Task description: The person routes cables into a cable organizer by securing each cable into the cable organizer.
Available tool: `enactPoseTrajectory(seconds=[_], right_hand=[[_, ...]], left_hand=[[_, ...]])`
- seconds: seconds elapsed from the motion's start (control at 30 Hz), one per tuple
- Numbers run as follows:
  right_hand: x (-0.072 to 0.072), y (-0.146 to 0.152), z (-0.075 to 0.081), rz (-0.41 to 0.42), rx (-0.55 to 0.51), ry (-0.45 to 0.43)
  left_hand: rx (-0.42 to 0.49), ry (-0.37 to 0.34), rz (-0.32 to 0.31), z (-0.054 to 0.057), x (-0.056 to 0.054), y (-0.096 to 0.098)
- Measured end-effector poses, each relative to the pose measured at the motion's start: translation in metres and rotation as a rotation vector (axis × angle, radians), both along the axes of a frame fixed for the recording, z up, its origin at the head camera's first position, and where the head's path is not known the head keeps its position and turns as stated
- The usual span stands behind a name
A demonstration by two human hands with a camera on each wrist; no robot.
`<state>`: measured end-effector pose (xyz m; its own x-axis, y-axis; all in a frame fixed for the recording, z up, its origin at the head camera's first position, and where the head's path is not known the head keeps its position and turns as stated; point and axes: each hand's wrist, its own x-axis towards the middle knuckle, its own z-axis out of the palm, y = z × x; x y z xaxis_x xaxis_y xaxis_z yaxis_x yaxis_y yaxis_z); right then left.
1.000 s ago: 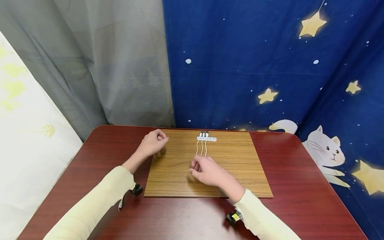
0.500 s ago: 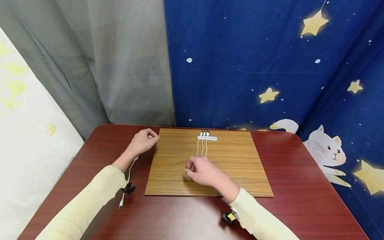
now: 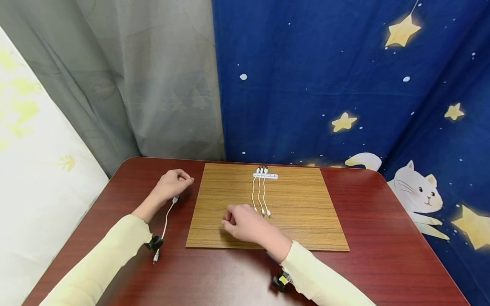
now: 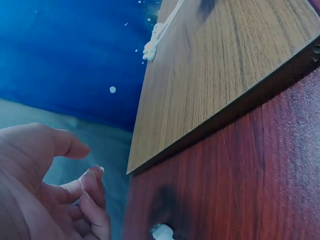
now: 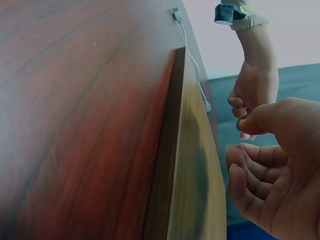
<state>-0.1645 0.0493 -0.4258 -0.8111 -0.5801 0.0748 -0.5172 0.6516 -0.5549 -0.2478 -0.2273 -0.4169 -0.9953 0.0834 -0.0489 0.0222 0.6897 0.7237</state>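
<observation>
My left hand (image 3: 171, 185) hovers over the red table, left of the wooden board, fingers loosely curled with nothing between them. Under and beside it lies a loose white USB cable (image 3: 166, 220), one connector (image 4: 163, 232) showing at the bottom of the left wrist view. Above the board's front left part is my right hand (image 3: 245, 224); the right wrist view shows a gap between its thumb and relaxed fingers (image 5: 239, 190). Just beyond it, three white cables (image 3: 259, 191) run side by side from a pale cable clip strip (image 3: 272, 176). The leftmost cable's near end is partly behind the right hand.
The wood-grain board (image 3: 306, 212) lies on the dark red table (image 3: 367, 221), its thick edge standing above the tabletop. A grey curtain (image 3: 172, 85) and a blue starry curtain (image 3: 283, 106) hang behind. Black wrist cameras hang under both sleeves.
My left hand has moved left off the board, and the loose cable has come into view beside it. My right hand has drifted left and nearer, uncovering the near ends of the three cables.
</observation>
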Motion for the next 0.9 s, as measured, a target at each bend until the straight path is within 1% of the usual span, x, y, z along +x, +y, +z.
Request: enactPoseTrajectory(seconds=[0.13, 0.27, 0.5, 0.6, 0.77, 0.9], right_hand=[[0.003, -0.011, -0.003, 0.018, 0.028, 0.021], [0.007, -0.023, -0.006, 0.056, 0.034, 0.05], [0.017, -0.046, -0.01, 0.1, 0.053, 0.078], [0.022, -0.057, -0.01, 0.114, 0.065, 0.092], [0.028, -0.075, -0.01, 0.139, 0.094, 0.137], [0.032, -0.09, -0.01, 0.142, 0.137, 0.167]], left_hand=[[0.022, -0.029, 0.008, -0.004, 0.001, -0.008], [0.018, -0.047, 0.013, -0.007, 0.006, -0.019], [-0.027, -0.063, 0.042, -0.013, 0.014, -0.04], [-0.045, -0.086, 0.034, -0.015, 0.017, -0.048], [-0.079, -0.132, 0.031, -0.016, 0.021, -0.054], [-0.092, -0.135, 0.032, -0.015, 0.023, -0.055]])
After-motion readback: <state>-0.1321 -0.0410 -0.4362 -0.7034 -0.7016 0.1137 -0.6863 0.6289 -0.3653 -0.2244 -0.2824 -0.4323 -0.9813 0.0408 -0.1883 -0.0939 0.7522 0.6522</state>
